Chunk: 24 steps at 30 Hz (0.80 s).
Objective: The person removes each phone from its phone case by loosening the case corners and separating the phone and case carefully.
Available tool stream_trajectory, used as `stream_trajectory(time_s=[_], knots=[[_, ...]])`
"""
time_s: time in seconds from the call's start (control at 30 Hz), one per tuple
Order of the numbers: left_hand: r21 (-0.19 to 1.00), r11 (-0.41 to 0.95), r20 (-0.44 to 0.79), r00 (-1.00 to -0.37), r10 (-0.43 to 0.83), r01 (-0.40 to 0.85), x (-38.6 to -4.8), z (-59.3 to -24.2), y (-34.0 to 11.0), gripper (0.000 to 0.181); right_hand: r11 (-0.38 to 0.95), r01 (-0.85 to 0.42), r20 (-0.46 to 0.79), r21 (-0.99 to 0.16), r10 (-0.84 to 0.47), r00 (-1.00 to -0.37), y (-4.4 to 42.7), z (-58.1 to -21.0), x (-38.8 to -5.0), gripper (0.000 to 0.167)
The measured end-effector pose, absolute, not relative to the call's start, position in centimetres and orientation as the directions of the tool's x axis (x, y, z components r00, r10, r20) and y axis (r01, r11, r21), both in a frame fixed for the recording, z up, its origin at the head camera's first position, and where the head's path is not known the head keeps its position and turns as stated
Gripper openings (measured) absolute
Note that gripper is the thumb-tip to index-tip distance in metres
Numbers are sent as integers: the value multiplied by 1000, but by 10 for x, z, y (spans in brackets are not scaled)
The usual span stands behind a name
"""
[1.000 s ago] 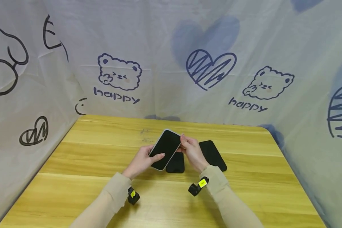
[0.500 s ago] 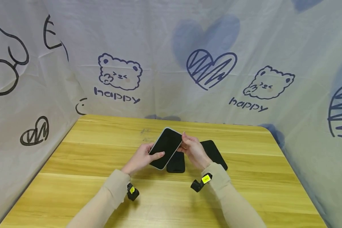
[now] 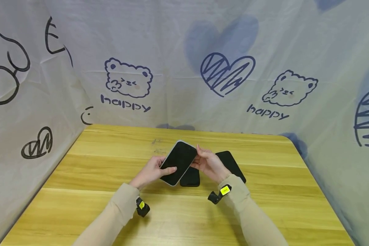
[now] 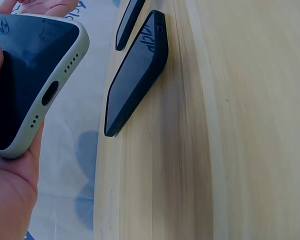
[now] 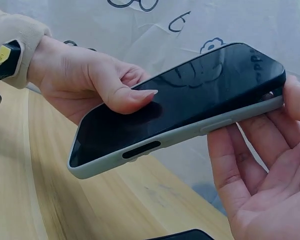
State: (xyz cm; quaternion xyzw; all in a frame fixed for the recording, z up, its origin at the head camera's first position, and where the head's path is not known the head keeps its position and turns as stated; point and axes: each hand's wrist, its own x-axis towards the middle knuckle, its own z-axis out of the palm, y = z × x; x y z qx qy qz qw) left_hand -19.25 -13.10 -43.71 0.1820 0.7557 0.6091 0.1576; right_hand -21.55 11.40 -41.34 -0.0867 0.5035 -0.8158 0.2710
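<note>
Clearly, the fiddly part from where I stand is the raised end of the black-screened rectangular smartphone [image 5: 190,90]: it sits down in its pale grey, matte, rubbery-looking case [image 5: 97,166] at the left hand's end, but stands proud of the rim near the right hand. I cannot tell whether phone and case are going together or apart. The pair is held up above the yellow wood-grain table [image 3: 279,191], between both hands.

The left hand [image 3: 150,172] grips the seated end, thumb laid across the screen. The right hand [image 3: 209,163] pinches the far corner, thumb at the tip and fingers under the case's edge. To do this well, I'd keep that left thumb steady and work the loose corner bit by bit along the rim, bracing the case from beneath; a hard push on one spot could make the phone slip or mark the glass.

As for numbers, I count three phones: the held one, a small dark phone [image 3: 189,177] lying partly behind it, and a larger black phone [image 3: 232,165] beyond the right wrist. I make out one pale case, two hands and two black wrist cameras [image 3: 142,208] with yellow labels.
</note>
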Motion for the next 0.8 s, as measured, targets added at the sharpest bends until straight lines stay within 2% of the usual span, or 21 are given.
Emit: stream_trajectory(time_s=[0.47, 0.63, 0.7, 0.8], knots=[[986, 161, -55, -859, 509, 32, -195, -441, -122, 35, -353, 415, -233, -839, -457, -859, 108, -412, -218, 39], [988, 149, -43, -855, 516, 41, -194, -440, -121, 34, -331, 439, -274, -836, -441, -855, 109, -408, -218, 14], [987, 150, -36, -860, 509, 48, -194, -439, -121, 34, -298, 415, -268, -860, -428, -863, 109, -405, -219, 14], [985, 162, -31, -864, 502, 59, -195, -438, -124, 35, -229, 352, -241, -907, -403, -883, 109, -402, -220, 32]])
